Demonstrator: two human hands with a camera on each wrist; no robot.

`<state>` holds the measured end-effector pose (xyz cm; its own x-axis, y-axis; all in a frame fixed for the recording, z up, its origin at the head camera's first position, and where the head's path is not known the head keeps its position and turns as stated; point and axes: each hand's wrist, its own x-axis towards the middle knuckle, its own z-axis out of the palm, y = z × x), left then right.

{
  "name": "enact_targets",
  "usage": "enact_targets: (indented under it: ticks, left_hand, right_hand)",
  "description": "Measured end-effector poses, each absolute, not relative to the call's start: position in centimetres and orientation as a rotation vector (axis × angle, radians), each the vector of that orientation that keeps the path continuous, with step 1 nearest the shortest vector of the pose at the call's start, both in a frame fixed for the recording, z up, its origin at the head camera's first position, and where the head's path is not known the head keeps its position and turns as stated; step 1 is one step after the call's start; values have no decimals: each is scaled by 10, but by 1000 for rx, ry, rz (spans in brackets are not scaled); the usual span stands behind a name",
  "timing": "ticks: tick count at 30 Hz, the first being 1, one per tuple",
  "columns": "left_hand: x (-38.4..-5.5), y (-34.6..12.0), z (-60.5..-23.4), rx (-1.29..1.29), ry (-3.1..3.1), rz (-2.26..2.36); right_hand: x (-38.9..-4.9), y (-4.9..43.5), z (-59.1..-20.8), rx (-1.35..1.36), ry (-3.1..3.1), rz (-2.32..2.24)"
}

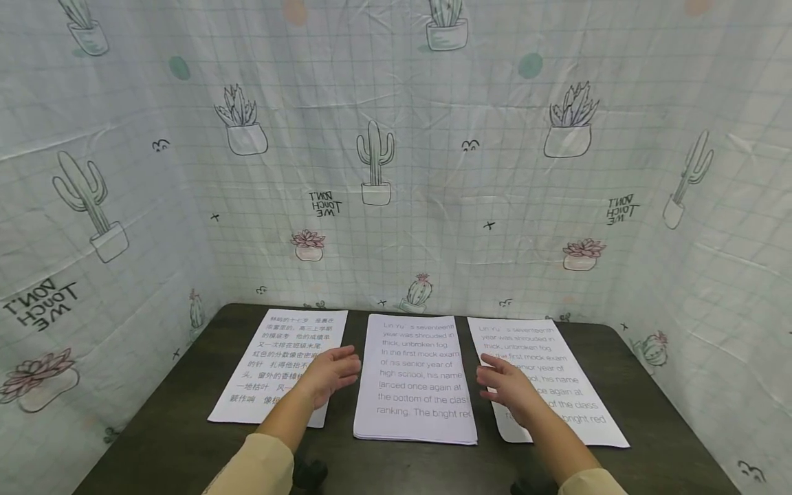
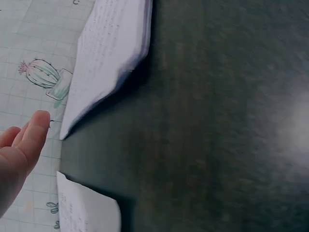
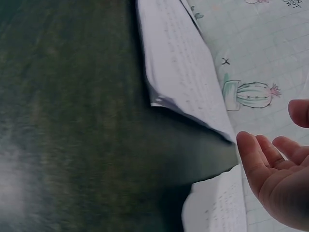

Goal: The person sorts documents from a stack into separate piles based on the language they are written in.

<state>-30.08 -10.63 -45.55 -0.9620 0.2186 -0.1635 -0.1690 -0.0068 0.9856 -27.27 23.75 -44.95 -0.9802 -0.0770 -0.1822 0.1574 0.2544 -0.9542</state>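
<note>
Three printed paper piles lie in a row on a dark table. The left sheet (image 1: 247, 399) carries Chinese characters; the middle stack (image 1: 414, 426) and the right sheet (image 1: 581, 385) bear large English text. My left hand (image 1: 334, 375) hovers over the right edge of the Chinese sheet, its fingers loosely extended toward the middle stack and holding nothing. Over the left part of the right sheet, my right hand (image 1: 510, 388) is likewise empty, fingers relaxed and spread a little. In the left wrist view, the middle stack (image 2: 111, 43) shows several layers along its edge.
The dark table (image 1: 167, 440) has rounded back corners. A pale grid-patterned cloth (image 1: 408, 254) with printed cacti hangs behind it and along both sides. Two small dark objects, including one (image 1: 309, 473) by the left sleeve, sit at the front edge.
</note>
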Motion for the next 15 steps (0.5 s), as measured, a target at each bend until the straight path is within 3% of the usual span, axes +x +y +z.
enact_targets:
  ticks: [15]
  left_hand:
    - [-290, -108, -484, -38, 1997, 1994]
  right_hand:
    - [-269, 229, -475, 235, 2311, -1740]
